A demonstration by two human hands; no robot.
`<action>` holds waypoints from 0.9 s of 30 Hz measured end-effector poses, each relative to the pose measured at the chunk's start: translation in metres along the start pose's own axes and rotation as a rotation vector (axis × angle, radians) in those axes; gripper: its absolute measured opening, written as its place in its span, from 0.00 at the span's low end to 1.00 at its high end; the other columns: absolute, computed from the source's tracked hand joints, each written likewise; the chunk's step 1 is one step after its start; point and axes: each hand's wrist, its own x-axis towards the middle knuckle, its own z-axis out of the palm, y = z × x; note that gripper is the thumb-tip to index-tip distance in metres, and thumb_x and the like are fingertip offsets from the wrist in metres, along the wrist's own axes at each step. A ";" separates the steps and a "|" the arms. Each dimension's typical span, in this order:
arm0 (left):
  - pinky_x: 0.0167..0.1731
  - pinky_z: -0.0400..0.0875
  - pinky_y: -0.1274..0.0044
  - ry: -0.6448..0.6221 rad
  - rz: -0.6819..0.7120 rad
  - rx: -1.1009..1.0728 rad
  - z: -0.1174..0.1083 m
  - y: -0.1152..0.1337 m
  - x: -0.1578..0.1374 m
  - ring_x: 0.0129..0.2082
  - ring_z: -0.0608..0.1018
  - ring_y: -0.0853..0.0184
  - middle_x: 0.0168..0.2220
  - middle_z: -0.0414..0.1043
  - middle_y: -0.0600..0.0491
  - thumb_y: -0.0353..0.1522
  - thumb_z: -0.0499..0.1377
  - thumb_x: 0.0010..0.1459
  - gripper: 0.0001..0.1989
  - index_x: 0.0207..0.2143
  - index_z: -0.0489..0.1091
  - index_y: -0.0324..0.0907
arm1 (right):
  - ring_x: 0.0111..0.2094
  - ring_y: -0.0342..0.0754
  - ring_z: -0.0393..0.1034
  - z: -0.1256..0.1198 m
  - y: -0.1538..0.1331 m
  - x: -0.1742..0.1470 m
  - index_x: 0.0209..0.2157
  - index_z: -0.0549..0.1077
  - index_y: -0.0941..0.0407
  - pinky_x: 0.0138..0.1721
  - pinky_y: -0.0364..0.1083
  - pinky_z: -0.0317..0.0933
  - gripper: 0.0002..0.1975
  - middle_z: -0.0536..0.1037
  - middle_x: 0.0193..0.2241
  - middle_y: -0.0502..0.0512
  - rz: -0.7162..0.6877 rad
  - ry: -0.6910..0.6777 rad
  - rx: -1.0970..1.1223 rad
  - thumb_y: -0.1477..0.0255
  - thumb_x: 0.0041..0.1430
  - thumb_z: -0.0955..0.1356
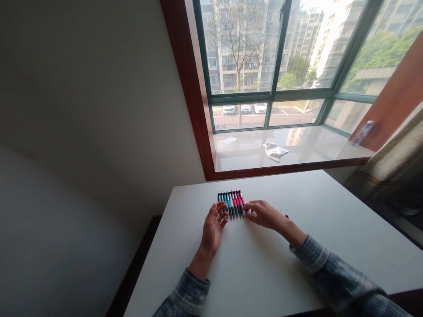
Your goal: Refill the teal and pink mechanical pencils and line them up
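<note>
Several click pens (235, 203) lie side by side in a row on the white table (257, 273), tips toward me. Teal ones are on the left, pink or red ones on the right, with dark grips. My left hand (212, 229) is at the row's left end, fingers curved and apart, covering part of the leftmost pens. At the right end is my right hand (262, 214), its bent fingertips against or close beside the last pen. Neither hand is seen gripping a pen. A small dark object shows beside my right wrist, mostly hidden.
A window sill (244, 158) behind the table holds a crumpled white cloth or tissue (276, 151), a flat white piece (229, 140) and a clear bottle (362, 133). A grey wall (99, 110) stands on the left, a curtain (390, 154) on the right.
</note>
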 end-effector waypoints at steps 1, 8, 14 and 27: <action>0.36 0.71 0.76 0.001 0.000 0.000 0.000 0.000 0.000 0.35 0.77 0.68 0.49 0.76 0.49 0.47 0.65 0.56 0.20 0.45 0.77 0.43 | 0.33 0.48 0.77 0.000 0.000 0.000 0.44 0.79 0.55 0.37 0.44 0.67 0.10 0.82 0.35 0.56 0.002 -0.002 -0.002 0.77 0.63 0.68; 0.36 0.71 0.77 -0.001 0.011 -0.017 -0.002 -0.003 0.002 0.35 0.77 0.69 0.49 0.76 0.48 0.45 0.67 0.55 0.21 0.46 0.77 0.42 | 0.33 0.48 0.76 0.001 -0.001 0.000 0.46 0.77 0.54 0.35 0.43 0.66 0.11 0.81 0.37 0.56 0.020 -0.007 -0.069 0.76 0.63 0.68; 0.36 0.71 0.76 0.007 0.017 -0.013 0.000 -0.001 0.000 0.35 0.77 0.69 0.49 0.76 0.48 0.44 0.68 0.54 0.20 0.45 0.77 0.42 | 0.34 0.48 0.76 0.004 0.000 -0.001 0.47 0.76 0.53 0.35 0.43 0.66 0.13 0.81 0.37 0.55 0.027 -0.013 -0.130 0.76 0.62 0.69; 0.35 0.71 0.77 -0.007 0.020 -0.022 0.000 0.000 0.000 0.35 0.76 0.69 0.49 0.75 0.48 0.45 0.68 0.55 0.21 0.45 0.78 0.42 | 0.35 0.49 0.76 0.006 0.000 -0.001 0.48 0.76 0.53 0.34 0.44 0.66 0.12 0.81 0.37 0.55 0.017 -0.015 -0.150 0.76 0.62 0.70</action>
